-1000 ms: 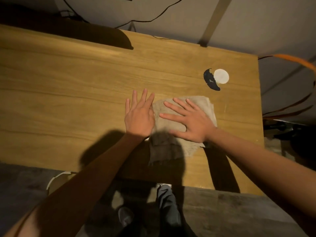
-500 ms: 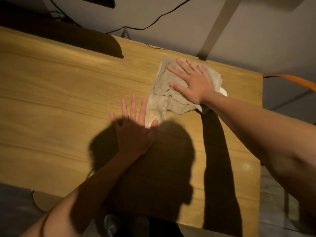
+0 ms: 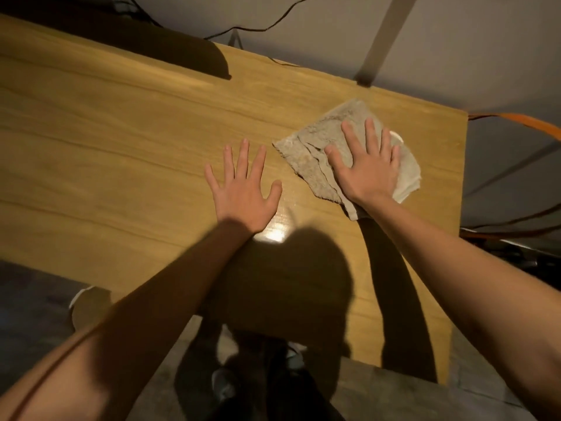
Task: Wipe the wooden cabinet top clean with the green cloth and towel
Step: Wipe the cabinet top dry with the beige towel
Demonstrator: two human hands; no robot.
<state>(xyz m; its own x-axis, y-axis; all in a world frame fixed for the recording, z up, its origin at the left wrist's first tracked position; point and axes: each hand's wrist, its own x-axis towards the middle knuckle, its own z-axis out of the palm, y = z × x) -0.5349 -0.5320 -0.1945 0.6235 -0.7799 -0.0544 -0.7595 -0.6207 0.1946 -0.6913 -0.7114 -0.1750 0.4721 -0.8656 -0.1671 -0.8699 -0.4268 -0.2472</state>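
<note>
A crumpled greyish cloth (image 3: 312,147) lies on the wooden cabinet top (image 3: 121,141), toward its far right corner. My right hand (image 3: 367,165) presses flat on the cloth with fingers spread, palm down. My left hand (image 3: 243,186) rests flat on the bare wood just left of the cloth, fingers apart, holding nothing. A small white round thing (image 3: 397,136) peeks out from under the cloth's right side.
The wall runs along the cabinet's far edge, with a black cable (image 3: 273,22) hanging on it. An orange cable (image 3: 522,121) passes beyond the right edge. My head's shadow falls on the near middle of the top. The floor and my shoes show below.
My right hand has slid the cloth rightward and back toward me, away from the far edge. My left hand stays flat on the wood and has come out of the shadow.
</note>
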